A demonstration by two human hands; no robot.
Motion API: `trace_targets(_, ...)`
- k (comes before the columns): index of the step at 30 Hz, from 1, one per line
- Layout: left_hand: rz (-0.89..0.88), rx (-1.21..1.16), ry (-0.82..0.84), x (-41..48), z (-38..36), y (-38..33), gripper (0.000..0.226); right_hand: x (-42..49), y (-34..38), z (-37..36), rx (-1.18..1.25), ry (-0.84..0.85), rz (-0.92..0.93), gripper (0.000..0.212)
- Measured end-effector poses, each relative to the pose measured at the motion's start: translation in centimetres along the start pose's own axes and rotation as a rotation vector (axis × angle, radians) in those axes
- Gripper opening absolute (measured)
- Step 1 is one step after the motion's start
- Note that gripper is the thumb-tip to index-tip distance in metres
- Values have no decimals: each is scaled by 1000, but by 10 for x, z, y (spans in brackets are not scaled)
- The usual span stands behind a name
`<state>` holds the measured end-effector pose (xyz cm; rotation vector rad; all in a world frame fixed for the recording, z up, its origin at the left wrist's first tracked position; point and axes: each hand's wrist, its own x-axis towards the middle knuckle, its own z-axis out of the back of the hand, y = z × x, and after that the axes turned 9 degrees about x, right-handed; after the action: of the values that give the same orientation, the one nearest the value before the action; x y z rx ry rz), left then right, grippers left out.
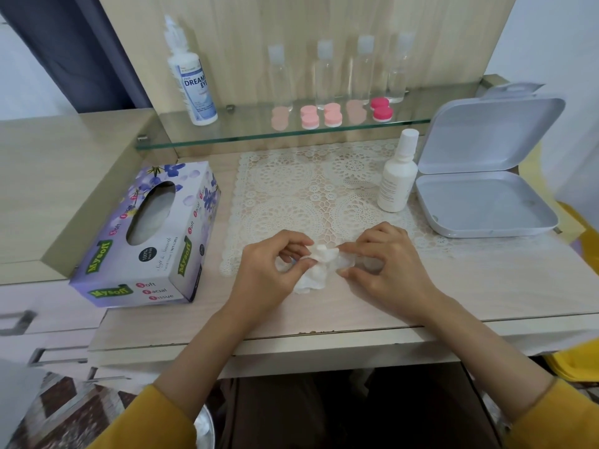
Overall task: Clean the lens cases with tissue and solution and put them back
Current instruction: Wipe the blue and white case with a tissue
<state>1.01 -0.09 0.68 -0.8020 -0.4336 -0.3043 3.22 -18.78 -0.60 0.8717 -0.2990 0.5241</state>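
While in both hands point(272, 265) point(387, 264) — tissue point(319, 265); tissues point(152, 207) inside box point(181, 254).

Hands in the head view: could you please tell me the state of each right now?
Left hand: closed, pinching the crumpled tissue.
Right hand: closed, pinching the other end of the same tissue.

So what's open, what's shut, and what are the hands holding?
Left hand: pinching crumpled white tissue.
Right hand: pinching the same tissue.
White hinged plastic box: open, lid up.
Small white bottle: upright, capped.
Purple floral tissue box: opened on top, tissues inside.
Pink round lens cases: capped, on glass shelf.
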Motion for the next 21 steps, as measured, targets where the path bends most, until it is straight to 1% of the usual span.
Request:
trace_targets(3, 115, -83, 25, 5, 5, -6, 16, 1, 2, 1, 23, -35, -35, 26)
trace_targets(5, 249, -160, 81, 8, 6, -11, 22, 2, 4, 3, 36, -47, -31, 26)
trace_targets(6, 324, -218, 124, 10, 6, -13, 21, 3, 6, 4, 48, -42, -30, 27)
trace_targets(9, 444, -331, 231, 12, 5, -20, 15, 7, 10, 6, 84, -18, -30, 38)
trace_targets(12, 503, -342, 193, 13, 5, -26, 13, 6, 14, 9, 177, -9, -29, 42)
trace_targets(14, 511, -323, 155, 13, 5, -30, 10, 4, 17, 11, 317, -34, -59, 39)
trace_targets(16, 510, -338, 132, 11, 4, -34, 9, 3, 19, 9, 404, -106, -78, 32)
trace_targets(19, 520, -356, 104, 6, 2, -38, 10, 2, 19, 3, 424, -200, -74, 20)
trace_targets(21, 539, -394, 93, 5, 1, -39, 11, 1, 19, 3, 429, -232, -75, 18)
